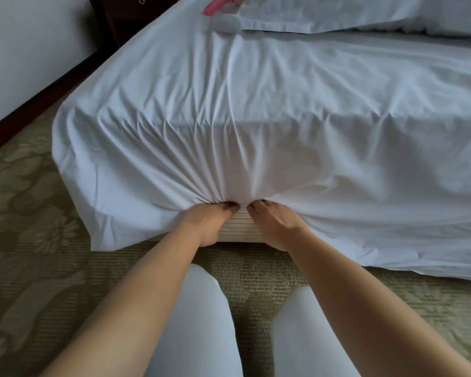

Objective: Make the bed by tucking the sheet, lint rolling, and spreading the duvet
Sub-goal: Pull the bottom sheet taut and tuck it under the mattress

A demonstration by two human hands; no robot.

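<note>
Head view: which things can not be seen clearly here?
- Fingertips of left hand and right hand: buried in the bunched sheet.
- Pink lint roller: blurred, cut off by the top edge.
- Pillow: cut off at the top.
- Bed base: mostly covered by the sheet.

lint roller [223, 12] on sheet [256, 91], left of pillow [337, 14]

Both hands press the white sheet [229, 110] in at the mattress's lower edge, the left hand [210, 219] and right hand [275, 221] close together, folds fanning up from them. Beneath shows a ribbed bed base [235, 229]. A pink lint roller [223, 12] lies near the pillows [365, 12].
</note>
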